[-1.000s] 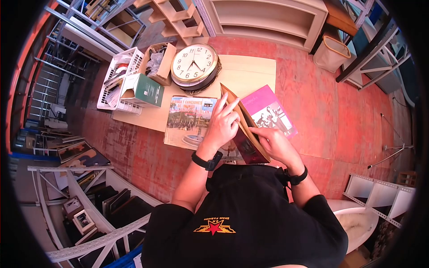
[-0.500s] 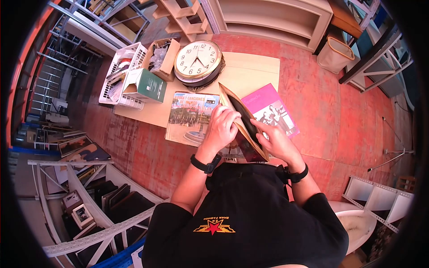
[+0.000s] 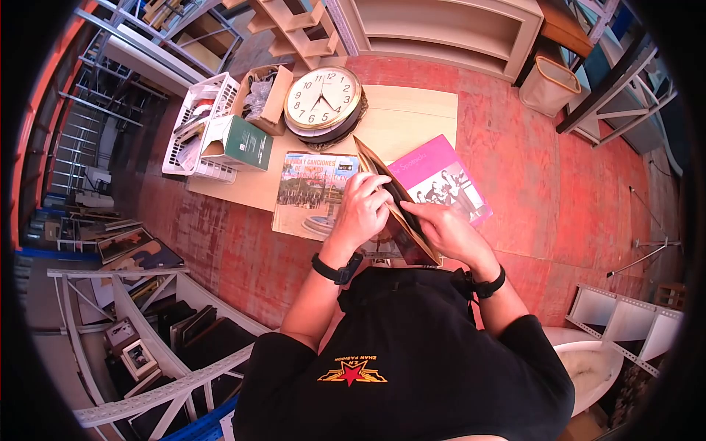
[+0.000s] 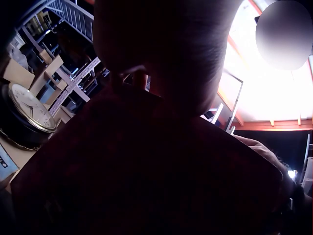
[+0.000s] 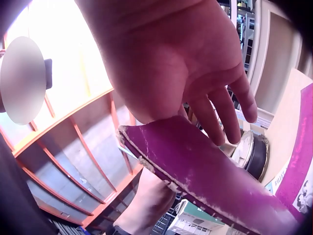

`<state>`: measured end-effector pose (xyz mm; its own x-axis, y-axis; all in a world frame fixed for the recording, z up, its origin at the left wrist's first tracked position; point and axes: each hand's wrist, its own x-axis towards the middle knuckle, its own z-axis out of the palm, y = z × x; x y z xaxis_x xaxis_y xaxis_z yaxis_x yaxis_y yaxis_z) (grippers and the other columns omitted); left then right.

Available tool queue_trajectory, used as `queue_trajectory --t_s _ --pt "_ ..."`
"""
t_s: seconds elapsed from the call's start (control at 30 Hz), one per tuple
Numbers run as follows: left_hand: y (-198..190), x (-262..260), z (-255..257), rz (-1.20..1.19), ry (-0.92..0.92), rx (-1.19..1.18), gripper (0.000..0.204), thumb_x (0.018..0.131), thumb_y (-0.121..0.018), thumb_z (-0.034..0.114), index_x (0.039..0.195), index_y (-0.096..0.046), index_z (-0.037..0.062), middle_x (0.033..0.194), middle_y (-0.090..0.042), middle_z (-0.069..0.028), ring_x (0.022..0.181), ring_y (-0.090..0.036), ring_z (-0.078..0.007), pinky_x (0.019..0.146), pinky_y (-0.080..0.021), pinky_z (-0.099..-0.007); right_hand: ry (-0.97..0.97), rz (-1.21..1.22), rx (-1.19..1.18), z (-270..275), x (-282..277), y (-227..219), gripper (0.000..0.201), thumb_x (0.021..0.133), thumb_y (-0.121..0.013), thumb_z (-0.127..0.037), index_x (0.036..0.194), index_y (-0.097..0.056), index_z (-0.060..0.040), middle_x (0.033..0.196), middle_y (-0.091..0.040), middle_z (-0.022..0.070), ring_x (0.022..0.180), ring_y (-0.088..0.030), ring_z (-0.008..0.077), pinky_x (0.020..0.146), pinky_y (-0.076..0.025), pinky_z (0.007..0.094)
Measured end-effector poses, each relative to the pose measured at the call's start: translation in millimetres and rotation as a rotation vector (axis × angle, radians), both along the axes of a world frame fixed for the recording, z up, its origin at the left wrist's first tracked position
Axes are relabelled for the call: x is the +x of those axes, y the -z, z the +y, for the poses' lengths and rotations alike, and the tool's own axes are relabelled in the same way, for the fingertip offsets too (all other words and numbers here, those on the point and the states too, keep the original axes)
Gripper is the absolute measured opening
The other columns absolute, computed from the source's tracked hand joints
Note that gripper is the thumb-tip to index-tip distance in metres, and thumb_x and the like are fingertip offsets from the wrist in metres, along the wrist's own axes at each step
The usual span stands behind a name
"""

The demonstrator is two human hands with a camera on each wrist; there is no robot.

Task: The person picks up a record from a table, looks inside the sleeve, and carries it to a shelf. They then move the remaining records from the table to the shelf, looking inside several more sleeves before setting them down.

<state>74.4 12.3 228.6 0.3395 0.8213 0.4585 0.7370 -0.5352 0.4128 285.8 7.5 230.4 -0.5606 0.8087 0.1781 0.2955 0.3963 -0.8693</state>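
A worn record sleeve stands on edge near the body, its mouth gaping upward. My left hand grips its left panel, fingers bent over the upper edge. On the other side my right hand holds the right panel, one finger reaching into the mouth. The right wrist view shows the purple panel with a frayed edge, the thumb hidden behind it. The sleeve's inside is mostly dark. A magenta record sleeve lies to the right, a sleeve with a fountain photo to the left.
A round wall clock lies on the pale board at the back. Left of it stand an open cardboard box, a green-and-white box and a white basket. Metal shelving is at the lower left.
My left fingers, pointing straight along the sleeve a second ago, now bend over its edge. The sleeve's mouth widened, then narrowed a little. The right hand has barely shifted.
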Motion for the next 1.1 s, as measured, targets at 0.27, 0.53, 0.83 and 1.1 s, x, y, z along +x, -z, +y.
queue_trajectory --t_s 0.27,0.53,0.83,1.1 --pt "1.7 -4.5 -1.2 -0.022 -0.034 0.040 0.021 0.065 -0.061 -0.003 0.085 -0.064 0.0057 0.097 -0.062 -0.0080 0.096 -0.054 -0.0290 0.087 -0.044 -0.0402 -0.013 -0.030 -0.010 -2.3 -4.3 -4.4 0.037 0.082 -0.047 0.002 0.118 -0.058 0.0007 0.098 -0.064 0.0245 0.090 -0.063 0.0367 0.080 -0.049 0.0396" --pt "4.1 -5.7 -1.7 -0.018 -0.024 0.051 0.027 0.065 -0.061 -0.004 0.090 -0.068 0.0054 0.097 -0.063 -0.0083 0.094 -0.055 -0.0283 0.087 -0.044 -0.0405 -0.002 -0.022 -0.017 -2.2 -4.2 -0.9 0.038 0.082 -0.048 0.001 0.118 -0.058 0.0008 0.099 -0.064 0.0246 0.090 -0.063 0.0369 0.080 -0.050 0.0398" --pt "7.4 -5.8 -0.3 -0.057 -0.027 0.092 0.024 0.064 -0.062 -0.005 0.085 -0.067 0.0044 0.100 -0.065 -0.0089 0.096 -0.057 -0.0291 0.086 -0.047 -0.0399 0.066 -0.082 -0.017 -1.7 0.4 -5.5 0.036 0.082 -0.049 0.000 0.116 -0.060 0.0004 0.098 -0.064 0.0244 0.089 -0.063 0.0369 0.079 -0.050 0.0402" --pt "9.8 -12.6 -1.7 -0.043 -0.024 0.089 0.019 0.062 -0.060 -0.007 0.078 -0.060 0.0051 0.092 -0.064 -0.0081 0.094 -0.057 -0.0296 0.086 -0.046 -0.0395 0.088 -0.073 0.036 0.7 1.6 1.8 0.038 0.080 -0.050 0.000 0.117 -0.060 -0.0012 0.099 -0.064 0.0231 0.089 -0.064 0.0355 0.079 -0.051 0.0400"
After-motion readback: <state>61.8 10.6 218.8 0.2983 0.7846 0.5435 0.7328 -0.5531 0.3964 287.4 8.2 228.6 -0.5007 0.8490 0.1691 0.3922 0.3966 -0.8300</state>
